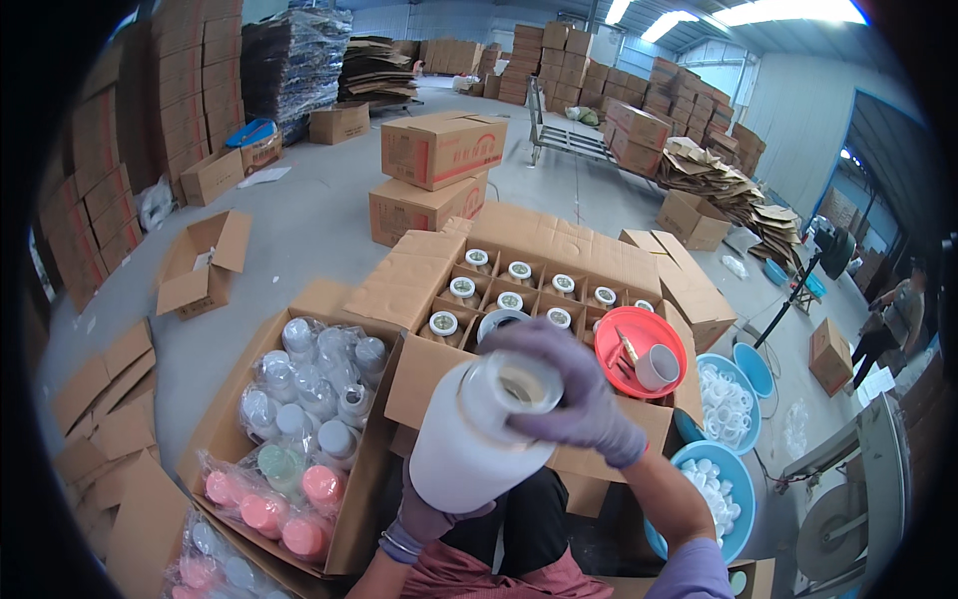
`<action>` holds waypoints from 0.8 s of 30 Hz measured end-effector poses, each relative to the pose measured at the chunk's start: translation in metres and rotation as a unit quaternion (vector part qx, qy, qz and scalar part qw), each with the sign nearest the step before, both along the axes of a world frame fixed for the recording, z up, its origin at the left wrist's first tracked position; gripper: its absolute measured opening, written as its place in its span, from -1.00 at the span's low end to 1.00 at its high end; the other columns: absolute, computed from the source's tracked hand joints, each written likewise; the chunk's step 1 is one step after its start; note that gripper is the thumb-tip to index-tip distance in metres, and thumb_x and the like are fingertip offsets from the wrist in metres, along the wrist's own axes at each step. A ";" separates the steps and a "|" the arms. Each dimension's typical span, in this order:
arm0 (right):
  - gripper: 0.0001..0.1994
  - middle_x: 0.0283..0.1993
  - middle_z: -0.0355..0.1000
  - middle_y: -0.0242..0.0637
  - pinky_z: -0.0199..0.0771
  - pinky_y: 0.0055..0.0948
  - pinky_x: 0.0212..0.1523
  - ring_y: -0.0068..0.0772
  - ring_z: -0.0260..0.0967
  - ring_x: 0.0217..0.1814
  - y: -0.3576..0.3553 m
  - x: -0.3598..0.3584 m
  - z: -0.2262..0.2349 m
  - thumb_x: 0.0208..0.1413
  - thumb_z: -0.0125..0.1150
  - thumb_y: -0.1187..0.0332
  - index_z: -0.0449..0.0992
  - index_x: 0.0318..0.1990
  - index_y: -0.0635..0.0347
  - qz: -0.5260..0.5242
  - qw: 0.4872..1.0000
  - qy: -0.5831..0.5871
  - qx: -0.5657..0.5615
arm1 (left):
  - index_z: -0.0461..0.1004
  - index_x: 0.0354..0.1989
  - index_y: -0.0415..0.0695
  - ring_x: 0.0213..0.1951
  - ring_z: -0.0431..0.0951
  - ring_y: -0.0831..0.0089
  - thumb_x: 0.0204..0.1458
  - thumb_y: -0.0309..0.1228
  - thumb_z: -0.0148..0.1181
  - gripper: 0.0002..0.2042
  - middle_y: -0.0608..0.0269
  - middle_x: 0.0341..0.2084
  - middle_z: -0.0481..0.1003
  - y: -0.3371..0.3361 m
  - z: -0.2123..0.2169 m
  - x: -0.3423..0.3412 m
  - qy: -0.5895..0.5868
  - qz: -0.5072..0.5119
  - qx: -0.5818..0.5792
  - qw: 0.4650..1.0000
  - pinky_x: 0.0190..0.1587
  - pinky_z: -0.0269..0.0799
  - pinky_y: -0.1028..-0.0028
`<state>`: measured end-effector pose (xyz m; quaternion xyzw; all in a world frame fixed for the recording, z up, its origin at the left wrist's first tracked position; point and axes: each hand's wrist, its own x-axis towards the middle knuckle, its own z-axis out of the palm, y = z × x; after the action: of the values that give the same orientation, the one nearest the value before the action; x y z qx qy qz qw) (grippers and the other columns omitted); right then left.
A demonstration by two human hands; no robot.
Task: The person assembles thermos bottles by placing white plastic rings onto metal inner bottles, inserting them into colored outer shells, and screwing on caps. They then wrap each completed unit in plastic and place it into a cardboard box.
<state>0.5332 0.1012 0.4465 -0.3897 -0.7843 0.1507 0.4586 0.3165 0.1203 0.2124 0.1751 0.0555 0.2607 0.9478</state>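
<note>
A: Position of the white bottle (474, 449)?

B: It was held at lower centre of frame, long axis tilted: mouth toward upper right, base toward lower left.

A: Which hand was nearer the mouth?

B: The right hand (577, 394), fingers clamped about the neck; the body lay down-left of them. The left hand (434, 517) gripped near the base, fingers partly hidden.

A: Surface and room?

B: No support showed beneath. The partitioned carton (559, 235) stood beyond, the carton of bagged bottles (215, 427) at lower left; grey floor (334, 200) lay behind.
</note>
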 end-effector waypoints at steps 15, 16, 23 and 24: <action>-0.20 0.19 0.26 -0.04 0.26 -0.23 0.23 -0.11 0.23 0.22 -0.042 -0.036 -0.027 -0.19 0.46 0.27 0.28 0.27 0.34 -0.011 0.999 0.025 -0.038 | 0.21 0.28 -0.23 0.07 0.47 0.15 0.17 -0.28 -0.03 -0.49 0.05 0.09 0.42 0.007 0.024 -0.018 0.043 0.028 0.097 0.994 0.11 0.42 0.18; -0.21 0.19 0.24 -0.04 0.25 -0.23 0.23 -0.09 0.23 0.22 -0.047 -0.034 -0.037 -0.17 0.44 0.28 0.27 0.28 0.32 -0.037 0.998 0.040 -0.024 | 0.22 0.27 -0.24 0.05 0.48 0.17 0.17 -0.31 -0.01 -0.50 0.06 0.07 0.44 0.011 0.023 -0.026 0.077 0.046 0.133 0.987 0.10 0.43 0.20; -0.25 0.32 0.08 0.10 0.07 -0.12 0.35 0.04 0.08 0.37 -0.147 -0.039 -0.196 0.08 0.33 0.28 -0.03 0.30 0.23 -0.161 0.973 0.142 -0.088 | 0.32 0.20 -0.32 -0.05 0.58 0.28 0.13 -0.54 0.12 -0.57 0.10 -0.04 0.54 0.112 0.090 -0.055 0.316 0.019 0.493 0.811 0.05 0.49 0.36; -0.29 0.23 0.18 0.13 0.21 -0.21 0.26 -0.05 0.20 0.29 -0.165 -0.050 -0.217 0.04 0.39 0.25 0.08 0.24 0.25 -0.190 0.950 0.174 -0.178 | 0.41 0.14 -0.28 -0.06 0.58 0.36 0.09 -0.46 0.19 -0.59 0.06 -0.09 0.56 0.122 0.103 -0.033 0.350 -0.089 0.468 0.807 0.03 0.49 0.38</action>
<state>0.4830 -0.0643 0.2291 -0.5748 -0.5640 0.2630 0.5314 0.2832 0.2418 0.3151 0.6807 0.2395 0.0907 0.6863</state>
